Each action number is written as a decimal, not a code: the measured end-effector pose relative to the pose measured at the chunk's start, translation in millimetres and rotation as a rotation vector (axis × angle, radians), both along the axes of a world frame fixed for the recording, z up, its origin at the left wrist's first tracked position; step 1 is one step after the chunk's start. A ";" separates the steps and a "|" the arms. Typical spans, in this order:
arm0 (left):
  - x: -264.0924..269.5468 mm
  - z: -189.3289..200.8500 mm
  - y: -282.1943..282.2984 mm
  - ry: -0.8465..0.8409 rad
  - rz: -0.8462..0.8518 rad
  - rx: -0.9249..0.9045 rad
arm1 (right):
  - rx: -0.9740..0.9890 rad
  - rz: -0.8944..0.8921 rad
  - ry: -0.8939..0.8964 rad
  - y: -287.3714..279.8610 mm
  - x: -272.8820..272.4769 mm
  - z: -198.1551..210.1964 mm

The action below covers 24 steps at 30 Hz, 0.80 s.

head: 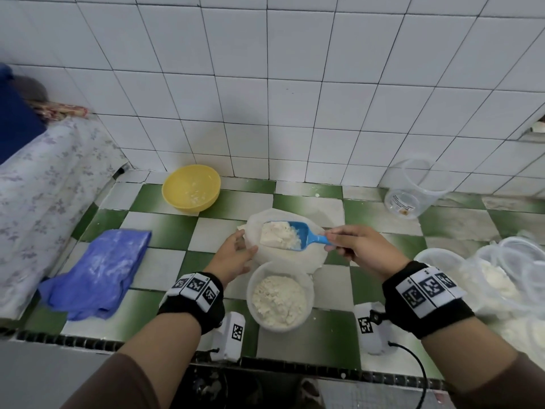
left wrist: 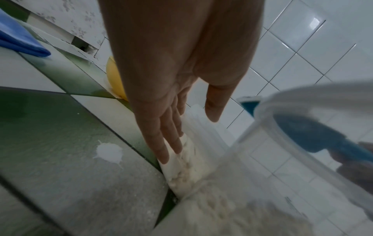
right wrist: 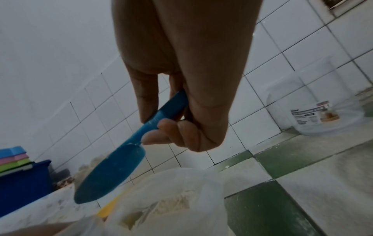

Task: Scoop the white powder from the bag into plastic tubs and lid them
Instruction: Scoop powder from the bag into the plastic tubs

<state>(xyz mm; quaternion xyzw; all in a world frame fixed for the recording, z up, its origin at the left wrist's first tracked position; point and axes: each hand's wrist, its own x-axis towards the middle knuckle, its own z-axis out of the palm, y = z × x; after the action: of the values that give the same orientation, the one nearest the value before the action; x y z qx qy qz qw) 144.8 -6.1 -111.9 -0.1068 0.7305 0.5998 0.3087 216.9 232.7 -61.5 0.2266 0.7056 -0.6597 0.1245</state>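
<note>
Now: right hand (head: 358, 249) grips one scoop (head: 290, 236) | left hand (head: 236, 256) flat against one bag (head: 295, 256)

Jar (right wrist: 315, 102) label print illegible.

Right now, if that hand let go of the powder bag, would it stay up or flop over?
Probably it would sag: the bag looks thin and crumpled, and the left hand is steadying its side. The powder inside likely weighs the base down, so it may slump rather than tip.

White tiled wall (head: 265, 84) behind green-and-white checkered counter (head: 165, 231), seemingly floury.
</note>
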 end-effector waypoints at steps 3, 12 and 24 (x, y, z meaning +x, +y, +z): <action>7.1 1.6 -1.8 -0.001 0.001 0.011 | -0.061 0.034 0.034 3.4 16.7 2.2; 15.9 4.8 -3.0 0.016 -0.004 0.018 | 0.178 0.276 0.100 -3.5 53.9 -5.4; 22.6 9.4 -4.2 0.010 -0.005 0.042 | 0.508 0.362 0.432 -11.1 62.0 -22.9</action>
<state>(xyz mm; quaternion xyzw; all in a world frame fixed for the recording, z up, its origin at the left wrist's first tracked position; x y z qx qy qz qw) 167.4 -10.2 -102.5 -0.0953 0.7196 0.6148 0.3085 278.9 221.6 -84.4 -0.0224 0.8853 -0.4637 0.0272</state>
